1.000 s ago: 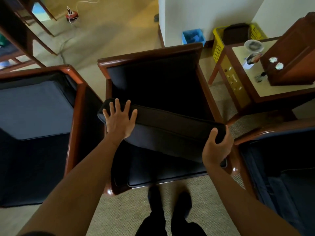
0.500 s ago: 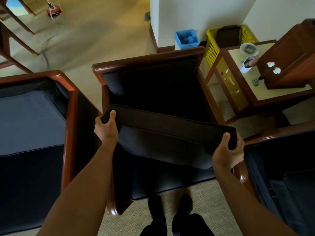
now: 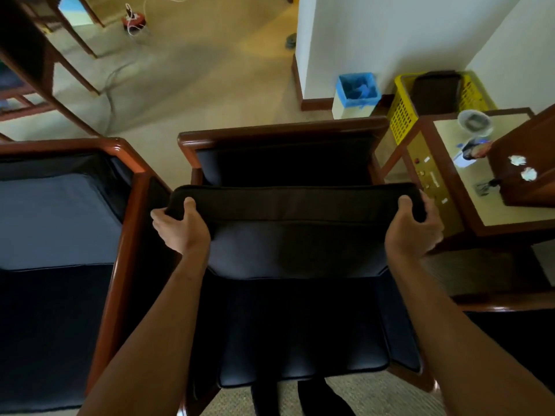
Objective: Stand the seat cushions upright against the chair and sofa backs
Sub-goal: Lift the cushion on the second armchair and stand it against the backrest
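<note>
A dark seat cushion is lifted and tilted up over the middle wooden armchair, its upper edge level and turned towards the chair back. My left hand grips its left top corner and my right hand grips its right top corner. Below it lies the chair's dark seat base. The chair on the left shows a dark blue cushion leaning against its back.
A side table with small items and a wooden box stands right of the chair. Behind are a yellow basket, a blue-lined bin and a white wall corner. Another dark chair edge lies at the right.
Both hands raised the cushion higher and squared it to the chair; my left hand went from resting flat on it to gripping its corner.
</note>
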The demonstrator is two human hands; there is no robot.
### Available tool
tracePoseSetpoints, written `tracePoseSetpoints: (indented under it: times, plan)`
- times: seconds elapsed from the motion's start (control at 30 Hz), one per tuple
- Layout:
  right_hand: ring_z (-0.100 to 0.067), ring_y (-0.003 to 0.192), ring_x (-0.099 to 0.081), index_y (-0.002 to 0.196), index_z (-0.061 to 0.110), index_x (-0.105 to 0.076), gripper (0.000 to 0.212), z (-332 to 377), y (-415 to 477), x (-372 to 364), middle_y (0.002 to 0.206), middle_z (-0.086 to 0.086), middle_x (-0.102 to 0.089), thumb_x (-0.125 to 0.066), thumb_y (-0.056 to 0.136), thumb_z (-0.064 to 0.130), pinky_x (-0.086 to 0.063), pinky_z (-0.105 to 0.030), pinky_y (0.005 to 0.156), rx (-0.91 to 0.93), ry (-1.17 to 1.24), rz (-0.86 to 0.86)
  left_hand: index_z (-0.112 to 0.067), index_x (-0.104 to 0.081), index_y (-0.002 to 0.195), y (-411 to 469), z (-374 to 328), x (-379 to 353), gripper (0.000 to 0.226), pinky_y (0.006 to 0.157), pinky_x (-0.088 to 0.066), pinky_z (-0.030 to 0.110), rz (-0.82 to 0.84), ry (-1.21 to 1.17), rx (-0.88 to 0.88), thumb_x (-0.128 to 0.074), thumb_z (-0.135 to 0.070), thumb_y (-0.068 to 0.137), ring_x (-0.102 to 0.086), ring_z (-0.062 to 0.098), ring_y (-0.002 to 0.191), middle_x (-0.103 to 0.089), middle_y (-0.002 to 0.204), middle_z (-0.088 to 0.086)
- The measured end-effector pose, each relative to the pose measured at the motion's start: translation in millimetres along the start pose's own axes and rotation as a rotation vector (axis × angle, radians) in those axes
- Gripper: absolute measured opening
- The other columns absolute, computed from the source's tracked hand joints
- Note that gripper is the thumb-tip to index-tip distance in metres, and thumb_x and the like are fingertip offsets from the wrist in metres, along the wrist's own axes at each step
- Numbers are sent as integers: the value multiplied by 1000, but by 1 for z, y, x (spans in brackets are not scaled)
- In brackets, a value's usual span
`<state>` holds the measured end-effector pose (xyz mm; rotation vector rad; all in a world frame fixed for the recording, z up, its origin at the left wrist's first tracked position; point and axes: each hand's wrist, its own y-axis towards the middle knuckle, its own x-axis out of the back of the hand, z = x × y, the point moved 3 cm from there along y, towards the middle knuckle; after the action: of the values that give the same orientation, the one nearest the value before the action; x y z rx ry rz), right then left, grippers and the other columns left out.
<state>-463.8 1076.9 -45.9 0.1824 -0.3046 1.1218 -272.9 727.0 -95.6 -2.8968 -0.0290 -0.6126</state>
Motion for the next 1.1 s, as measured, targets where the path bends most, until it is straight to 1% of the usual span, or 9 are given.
tracePoseSetpoints:
  times: [0.07,0.17,0.4,0.57,0.73,0.77,0.83,0.9,1.1]
  plan:
    - [0,108,-54,134,20,-67,41,16,25,-24,118,15,-60,-66,95,33,-45,-22,97,-21,16,48,-13,-57,122,7,-21,-13,39,97,-45,36,-15,-30,-21,-69,-38,95,-56,22,110,-59,126,4]
    - [-5,112,-60,130,24,-69,41,35,55,-62,121,14,-64,-65,92,40,-52,-30,101,11,69,116,-11,-58,123,24,-56,-37,35,101,-46,37,-26,-43,-80,-66,-32,96,-57,23,113,-60,131,7]
    - [-12,123,-58,137,19,-64,47,56,120,-150,136,0,-64,-62,93,34,-46,-21,103,71,51,196,-3,-59,120,61,-100,-102,28,86,-38,28,-47,25,-141,-60,-23,101,-53,25,102,-56,130,15]
    - [-16,132,-52,145,25,-57,48,37,137,-179,144,1,-58,-56,99,38,-42,-33,111,60,-109,257,-7,-57,116,84,-91,-143,23,88,-41,33,8,135,-137,-56,-22,99,-57,33,108,-54,129,16]
    - [-9,117,-57,136,15,-63,39,17,136,-194,128,5,-62,-58,99,24,-36,1,82,102,-90,206,-2,-54,123,90,-68,-160,29,105,-44,48,1,175,-98,-52,-18,99,-53,40,121,-51,134,21]
    - [-11,119,-57,136,13,-63,39,11,135,-195,130,3,-62,-59,98,23,-37,-1,87,102,-88,198,0,-52,125,89,-63,-162,30,106,-42,48,3,181,-95,-51,-17,100,-52,41,123,-50,135,22]
    - [-19,128,-56,138,10,-61,41,-5,130,-195,138,-5,-62,-59,99,23,-42,-23,106,105,-124,188,3,-51,126,86,-48,-163,31,107,-41,48,12,191,-88,-50,-15,101,-49,43,125,-48,137,25]
    - [-25,132,-55,139,10,-60,43,-25,127,-195,140,-11,-62,-58,99,25,-44,-40,111,106,-165,187,2,-50,122,82,-30,-165,26,105,-40,49,35,209,-83,-49,-15,103,-49,44,124,-46,136,27]
    - [-27,132,-52,143,5,-51,47,-45,128,-205,143,-15,-56,-48,104,32,-38,-30,106,196,-252,215,1,-44,132,83,-19,-165,32,101,-36,46,105,338,-139,-41,-21,109,-41,44,128,-39,141,27]
